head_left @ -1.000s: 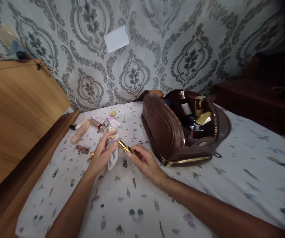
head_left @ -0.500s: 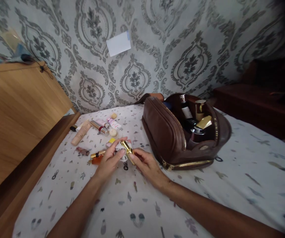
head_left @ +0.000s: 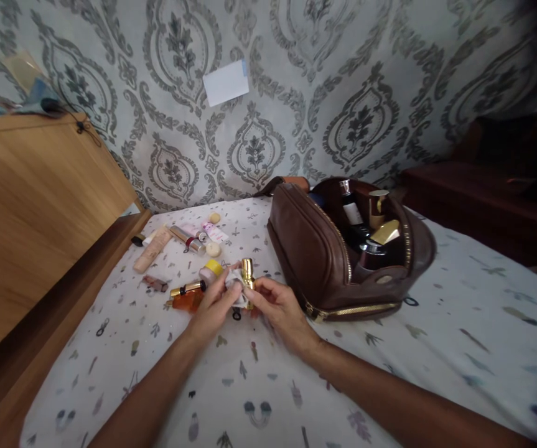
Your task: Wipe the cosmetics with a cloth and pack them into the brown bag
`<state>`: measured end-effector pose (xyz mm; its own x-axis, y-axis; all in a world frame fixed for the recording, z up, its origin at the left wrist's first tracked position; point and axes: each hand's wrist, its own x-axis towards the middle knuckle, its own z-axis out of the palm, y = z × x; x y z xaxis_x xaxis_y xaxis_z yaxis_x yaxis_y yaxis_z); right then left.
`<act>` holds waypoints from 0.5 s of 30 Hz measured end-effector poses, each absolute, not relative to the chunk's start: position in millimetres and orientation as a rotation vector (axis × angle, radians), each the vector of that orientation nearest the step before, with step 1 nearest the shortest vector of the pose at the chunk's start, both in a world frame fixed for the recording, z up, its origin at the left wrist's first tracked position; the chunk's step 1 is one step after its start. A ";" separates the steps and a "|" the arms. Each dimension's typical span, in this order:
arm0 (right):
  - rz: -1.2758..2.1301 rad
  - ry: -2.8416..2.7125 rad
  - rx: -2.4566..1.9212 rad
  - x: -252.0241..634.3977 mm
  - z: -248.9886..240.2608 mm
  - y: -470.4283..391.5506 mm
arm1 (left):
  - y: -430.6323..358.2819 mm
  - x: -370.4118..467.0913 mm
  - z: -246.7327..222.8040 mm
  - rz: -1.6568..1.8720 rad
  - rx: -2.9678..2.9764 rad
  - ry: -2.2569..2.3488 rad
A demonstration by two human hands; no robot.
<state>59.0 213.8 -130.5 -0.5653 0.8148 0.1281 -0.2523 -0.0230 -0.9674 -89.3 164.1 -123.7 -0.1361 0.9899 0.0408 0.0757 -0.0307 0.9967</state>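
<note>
Between my two hands a small gold bottle [head_left: 248,271] with a shiny cap stands nearly upright. My right hand [head_left: 280,308] grips its lower part with thumb and fingers. In my left hand [head_left: 214,305] is a crumpled white wipe [head_left: 234,278], pinched and pressed against the bottle's left side. Just left of that hand lie an amber bottle [head_left: 186,302], a black-and-gold tube [head_left: 188,288] and a small jar with a yellow lid [head_left: 212,269]. To the right sits a brown cosmetic bag [head_left: 305,242], unzipped, with several bottles inside.
Farther left on the patterned sheet [head_left: 244,373] lie a beige tube [head_left: 153,249], a silver tube [head_left: 187,239], a white-pink tube [head_left: 214,232] and a small brownish item [head_left: 155,284]. A wooden panel [head_left: 39,211] borders the left side; a papered wall [head_left: 287,124] rises behind.
The gold bottle has turned from leaning left to nearly upright. My left hand with the wipe has shifted slightly down, uncovering more of the yellow-lidded jar and the black-and-gold tube.
</note>
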 end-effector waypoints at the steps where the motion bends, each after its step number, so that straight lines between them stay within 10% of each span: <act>1: 1.722 -1.447 -0.619 58.9 -131.0 214.1 | 163.7 -88.6 -122.6 1.300 1.203 1.315; 15: 1.457 -1.390 -0.747 56.9 -142.0 217.7 | 163.1 -78.2 -105.7 1.512 0.758 1.048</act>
